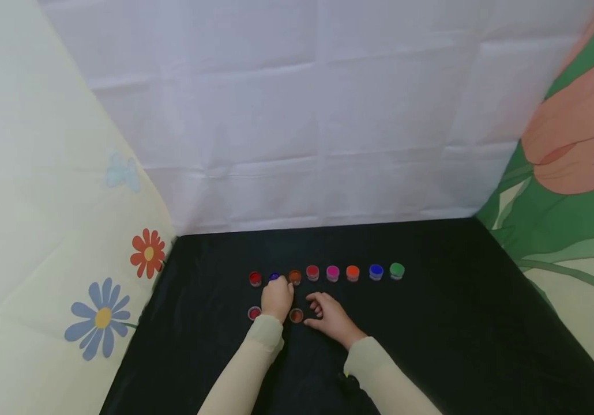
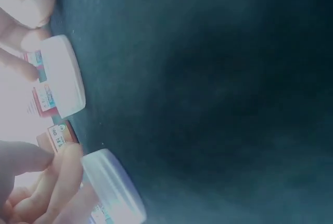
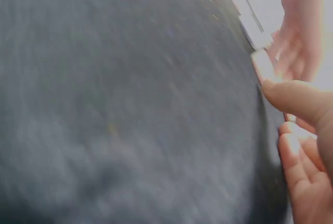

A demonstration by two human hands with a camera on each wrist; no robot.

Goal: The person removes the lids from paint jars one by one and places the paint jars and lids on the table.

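Observation:
In the head view my left hand (image 1: 278,297) reaches to the back row with its fingers curled at the blue paint pot (image 1: 274,276), and covers most of it. My right hand (image 1: 333,317) lies just right of a small round container with brown inside (image 1: 296,315), thumb and fingers apart. A similar red one (image 1: 254,313) stands left of my left wrist. In the left wrist view, the fingers (image 2: 57,187) of my left hand are bent beside a translucent round container (image 2: 114,187). In the right wrist view my right thumb (image 3: 291,99) overlaps a pale container (image 3: 263,65).
Along the back row stand a dark red pot (image 1: 255,279), a brown pot (image 1: 294,277) and several brighter ones, ending at a green pot (image 1: 397,271). Black cloth (image 1: 458,323) covers the table. A white sheet (image 1: 318,144) hangs behind it, with patterned cloth at both sides.

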